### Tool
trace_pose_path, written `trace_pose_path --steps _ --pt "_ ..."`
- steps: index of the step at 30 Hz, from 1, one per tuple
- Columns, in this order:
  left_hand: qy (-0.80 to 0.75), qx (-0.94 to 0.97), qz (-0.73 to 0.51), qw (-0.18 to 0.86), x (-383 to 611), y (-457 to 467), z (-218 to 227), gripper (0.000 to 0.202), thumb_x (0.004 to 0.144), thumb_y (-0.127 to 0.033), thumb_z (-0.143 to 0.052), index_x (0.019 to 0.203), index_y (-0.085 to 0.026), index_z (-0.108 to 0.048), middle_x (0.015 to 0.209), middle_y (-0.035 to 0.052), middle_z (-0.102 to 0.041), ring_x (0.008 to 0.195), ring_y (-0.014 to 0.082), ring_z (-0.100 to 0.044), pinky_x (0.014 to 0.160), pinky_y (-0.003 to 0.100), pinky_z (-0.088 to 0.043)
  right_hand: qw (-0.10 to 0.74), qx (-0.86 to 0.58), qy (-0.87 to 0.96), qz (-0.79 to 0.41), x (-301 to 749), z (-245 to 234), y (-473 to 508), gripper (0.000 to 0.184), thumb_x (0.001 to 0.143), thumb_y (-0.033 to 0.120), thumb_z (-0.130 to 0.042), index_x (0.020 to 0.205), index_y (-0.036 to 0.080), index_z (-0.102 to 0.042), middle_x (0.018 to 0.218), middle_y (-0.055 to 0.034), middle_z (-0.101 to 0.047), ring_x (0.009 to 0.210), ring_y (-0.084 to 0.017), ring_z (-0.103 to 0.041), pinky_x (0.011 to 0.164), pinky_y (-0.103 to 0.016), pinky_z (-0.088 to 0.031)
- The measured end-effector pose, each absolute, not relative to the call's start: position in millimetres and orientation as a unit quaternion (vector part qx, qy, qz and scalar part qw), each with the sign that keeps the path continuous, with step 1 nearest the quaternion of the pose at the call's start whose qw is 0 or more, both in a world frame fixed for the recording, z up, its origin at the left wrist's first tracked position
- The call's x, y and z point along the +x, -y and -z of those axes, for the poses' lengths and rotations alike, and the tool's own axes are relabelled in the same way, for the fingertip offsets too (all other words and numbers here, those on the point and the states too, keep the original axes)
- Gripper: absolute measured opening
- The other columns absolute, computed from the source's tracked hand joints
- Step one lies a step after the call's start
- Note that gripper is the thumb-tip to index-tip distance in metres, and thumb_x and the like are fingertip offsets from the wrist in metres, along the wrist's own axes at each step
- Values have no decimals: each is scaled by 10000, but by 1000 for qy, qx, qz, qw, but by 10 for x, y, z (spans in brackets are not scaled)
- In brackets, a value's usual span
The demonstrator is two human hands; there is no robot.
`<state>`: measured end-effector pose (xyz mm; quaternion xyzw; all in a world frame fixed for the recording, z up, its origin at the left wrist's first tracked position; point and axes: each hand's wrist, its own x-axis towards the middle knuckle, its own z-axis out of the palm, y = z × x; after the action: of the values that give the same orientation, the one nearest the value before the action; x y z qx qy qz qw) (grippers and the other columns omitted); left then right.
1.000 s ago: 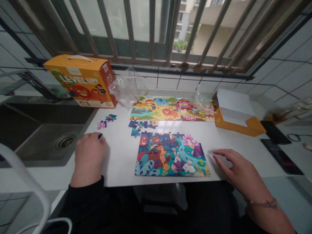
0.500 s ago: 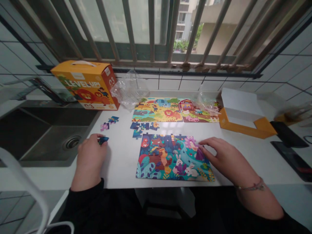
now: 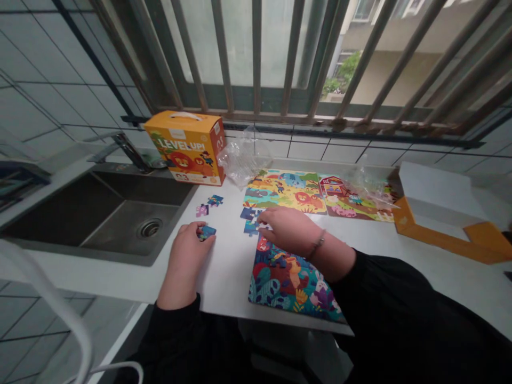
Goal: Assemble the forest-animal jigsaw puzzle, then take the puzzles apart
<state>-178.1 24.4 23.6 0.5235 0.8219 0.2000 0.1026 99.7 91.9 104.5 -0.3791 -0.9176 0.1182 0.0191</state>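
Observation:
My left hand (image 3: 184, 260) rests on the white counter with its fingers curled round a blue puzzle piece (image 3: 206, 232). My right hand (image 3: 286, 230) reaches across the partly built jigsaw (image 3: 284, 280), its fingertips pinching at the loose blue pieces (image 3: 250, 220) just beyond the jigsaw's top left corner. My forearm hides the jigsaw's right half. Two more loose pieces (image 3: 208, 205) lie further left, near the sink's edge.
Two finished jigsaws (image 3: 316, 194) lie at the back. An orange puzzle box (image 3: 186, 146) and crumpled plastic bags (image 3: 244, 157) stand by the wall. An open orange-and-white box (image 3: 440, 213) is at the right. A steel sink (image 3: 100, 213) adjoins the counter at the left.
My right hand has swung from the counter at the right, across the jigsaw, to the loose pieces at its top left. My left hand has raised the blue piece slightly. The view has shifted.

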Motion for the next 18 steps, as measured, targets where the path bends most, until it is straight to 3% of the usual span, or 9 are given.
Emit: trace_pose_path --steps 6,12,15,18 --pt "-823 499 -242 120 -1811 -189 -197 412 852 -309 -793 1230 -165 -719 1225 146 -692 1049 291 -730 1034 418 -573 49 -253 961 -99 -334 -814 -1465 345 1066 279 -584 1362 167 -722 1391 -151 -746 1270 -319 -638 1034 -428 -510" --pt "-812 509 -246 143 -1849 -109 -190 350 898 -293 -781 1218 -186 -690 1199 138 -748 1115 321 -732 1024 438 -568 15 -248 966 -71 -949 -526 -1801 386 1025 351 -689 1368 175 -687 1344 -141 -767 1244 -316 -648 982 -393 -509" --pt "-809 506 -256 157 -1847 -94 -203 311 908 -273 -777 1197 -214 -681 1203 120 -780 1112 318 -746 1010 438 -569 11 -234 969 -73 -1020 -445 -1851 349 1010 310 -698 1332 175 -696 1274 -143 -785 1181 -293 -687 961 -368 -509" --pt "-812 494 -255 176 -1824 -92 -236 325 914 -250 -773 1223 -220 -679 1191 111 -802 1106 310 -762 991 413 -565 14 -227 971 -78 -1080 -417 -1866 431 969 290 -737 1380 182 -662 1227 -147 -790 1126 -298 -716 923 -364 -523"
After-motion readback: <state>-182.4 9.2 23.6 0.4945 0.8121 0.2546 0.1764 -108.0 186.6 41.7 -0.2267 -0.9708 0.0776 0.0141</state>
